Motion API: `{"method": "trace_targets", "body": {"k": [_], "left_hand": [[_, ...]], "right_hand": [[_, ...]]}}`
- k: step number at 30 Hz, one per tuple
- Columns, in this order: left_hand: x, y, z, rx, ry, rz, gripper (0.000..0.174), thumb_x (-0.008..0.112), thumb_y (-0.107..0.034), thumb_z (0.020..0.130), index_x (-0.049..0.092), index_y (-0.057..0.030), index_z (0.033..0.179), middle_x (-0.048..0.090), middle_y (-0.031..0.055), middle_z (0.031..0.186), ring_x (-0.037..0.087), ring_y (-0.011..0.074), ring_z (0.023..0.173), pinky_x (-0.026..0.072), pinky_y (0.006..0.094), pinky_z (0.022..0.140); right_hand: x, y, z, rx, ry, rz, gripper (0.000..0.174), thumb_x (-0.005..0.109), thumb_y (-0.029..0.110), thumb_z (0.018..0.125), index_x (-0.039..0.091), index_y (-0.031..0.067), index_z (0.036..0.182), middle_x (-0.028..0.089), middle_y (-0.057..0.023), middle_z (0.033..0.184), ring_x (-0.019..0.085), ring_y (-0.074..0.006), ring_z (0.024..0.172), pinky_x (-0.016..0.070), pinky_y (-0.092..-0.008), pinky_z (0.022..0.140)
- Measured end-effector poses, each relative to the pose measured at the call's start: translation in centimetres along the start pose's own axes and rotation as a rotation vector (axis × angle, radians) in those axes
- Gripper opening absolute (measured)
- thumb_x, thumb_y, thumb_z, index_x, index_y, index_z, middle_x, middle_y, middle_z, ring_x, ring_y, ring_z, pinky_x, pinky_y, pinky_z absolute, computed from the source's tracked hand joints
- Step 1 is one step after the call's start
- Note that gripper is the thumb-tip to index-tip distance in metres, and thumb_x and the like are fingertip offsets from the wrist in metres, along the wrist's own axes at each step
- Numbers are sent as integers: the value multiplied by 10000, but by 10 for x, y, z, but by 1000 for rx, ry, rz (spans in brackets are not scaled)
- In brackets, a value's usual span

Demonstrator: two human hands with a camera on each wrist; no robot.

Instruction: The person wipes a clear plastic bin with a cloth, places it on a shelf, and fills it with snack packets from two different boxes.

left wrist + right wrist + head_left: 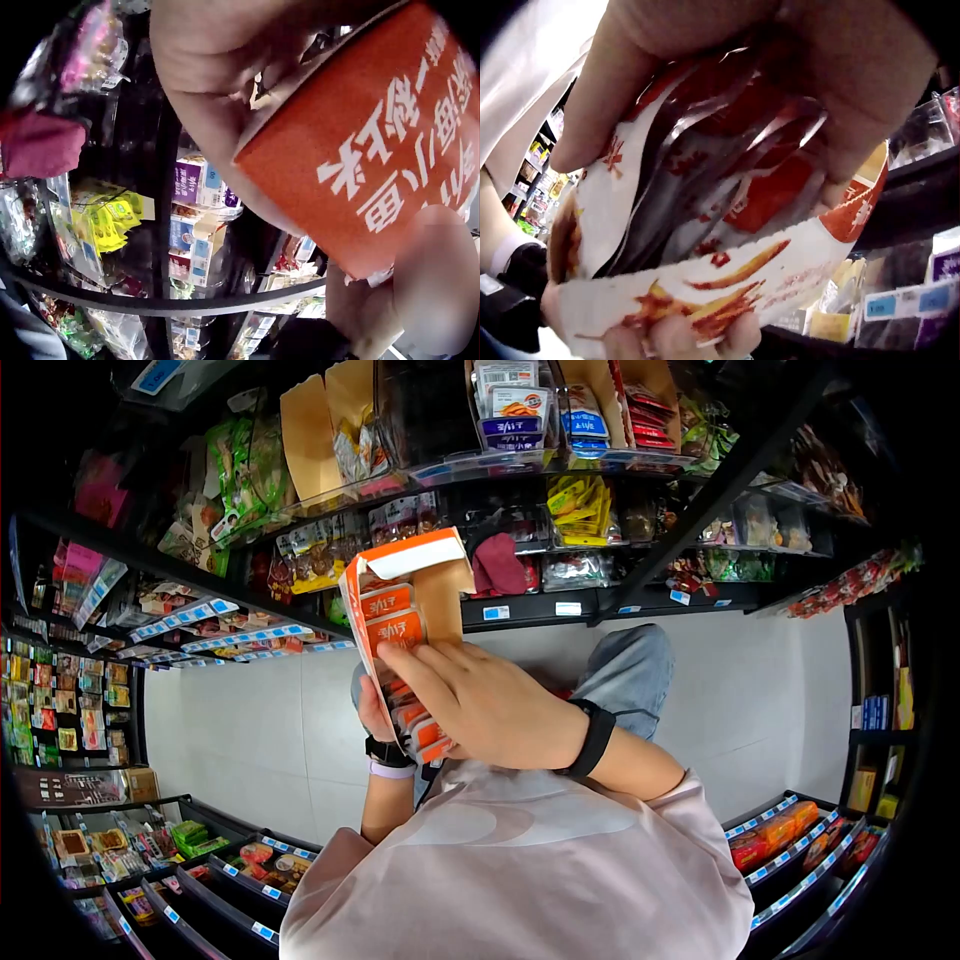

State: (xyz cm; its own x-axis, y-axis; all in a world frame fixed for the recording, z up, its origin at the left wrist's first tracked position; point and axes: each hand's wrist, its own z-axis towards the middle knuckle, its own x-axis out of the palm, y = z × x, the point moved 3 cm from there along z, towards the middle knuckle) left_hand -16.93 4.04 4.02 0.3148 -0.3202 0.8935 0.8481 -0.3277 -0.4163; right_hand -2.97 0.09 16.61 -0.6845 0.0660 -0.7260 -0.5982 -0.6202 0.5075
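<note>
An open orange-and-white cardboard display box (440, 605) is held up, tilted, in front of the person's chest. Orange-and-silver snack packets (392, 628) stand packed in it. The left hand (372, 710) grips the box from the side and below; in the right wrist view its fingertips (675, 336) lie along the white outer wall. The right hand (490, 705) reaches over the open side, its fingers and thumb curled about the packets (769, 195). Part of the right fingers is hidden among them. Large white characters cover the box's orange panel (397, 150) in the left wrist view.
Ahead, a black shelf rack carries yellow packets (582, 508), purple pouches (513, 428) and a maroon cloth-like item (495, 565) hanging at its front. A dark post (720, 480) crosses at the right. Jean-clad knees (628, 670) are bent above the pale floor (250, 730). More shelves stand behind.
</note>
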Motion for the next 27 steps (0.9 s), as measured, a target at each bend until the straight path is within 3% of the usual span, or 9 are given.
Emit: {"method": "trace_targets", "body": {"k": [3,7,8,12,19,21,22,24,27], "left_hand": [[2,2,-1,-113,70,-311,678,352,-513,858,273,-41,1339,387,186,1304,416,329,1178,327,441,993],[-17,0,-12,-224,126,71,726,385,-502,826,191,-68,1376,315,200,1355,382,347,1204,320,462,995],[-24,0,-15,-225,70,75,717,342,-537,814,260,-64,1346,392,194,1290,435,332,1151,354,439,963],[-24,0,-18,-238,-137,219,728,302,-574,801,326,-57,1314,478,186,1212,487,315,1097,388,415,932],[-10,4,-9,-187,-8,-25,759,308,-603,787,302,-66,1324,416,190,1266,441,316,1144,369,421,950],[-22,3,-14,-281,41,63,783,316,-619,773,285,-76,1337,374,183,1306,406,314,1178,348,422,966],[-26,3,-18,-276,-118,293,809,323,-630,763,263,-76,1349,372,184,1311,398,308,1188,334,422,978],[-31,4,-21,-281,-124,274,814,326,-630,762,252,-77,1354,365,181,1318,394,308,1192,329,420,982],[-25,6,-20,-264,-78,270,780,305,-608,780,231,-101,1368,356,158,1332,366,314,1213,307,424,996]], "right_hand": [[1,-8,3,69,151,29,667,728,133,583,406,-39,1142,451,-163,1059,487,-322,961,397,-372,850],[-2,-14,9,6,86,-34,706,748,244,543,444,-56,1105,479,-194,1038,503,-337,957,380,-390,839],[1,-17,9,-8,62,52,708,741,282,531,460,-62,1082,480,-201,1026,502,-346,955,384,-398,818],[2,-15,9,-1,128,-15,670,741,243,533,454,-58,1058,467,-198,1039,504,-345,940,399,-398,808],[2,-18,7,-69,85,92,639,749,169,509,434,-43,1022,433,-197,1078,512,-329,925,416,-387,804],[1,-19,6,-20,148,85,671,747,157,496,430,-52,1049,445,-200,1084,510,-339,937,417,-383,803],[0,-20,5,-18,146,86,671,747,157,496,430,-52,1049,445,-200,1084,510,-339,937,417,-383,803],[2,-23,4,13,253,141,704,745,150,483,426,-49,1078,474,-201,1065,508,-351,946,416,-379,795],[5,-22,3,12,213,107,687,739,139,494,436,-37,1086,504,-193,1026,500,-349,975,405,-369,806]]}}
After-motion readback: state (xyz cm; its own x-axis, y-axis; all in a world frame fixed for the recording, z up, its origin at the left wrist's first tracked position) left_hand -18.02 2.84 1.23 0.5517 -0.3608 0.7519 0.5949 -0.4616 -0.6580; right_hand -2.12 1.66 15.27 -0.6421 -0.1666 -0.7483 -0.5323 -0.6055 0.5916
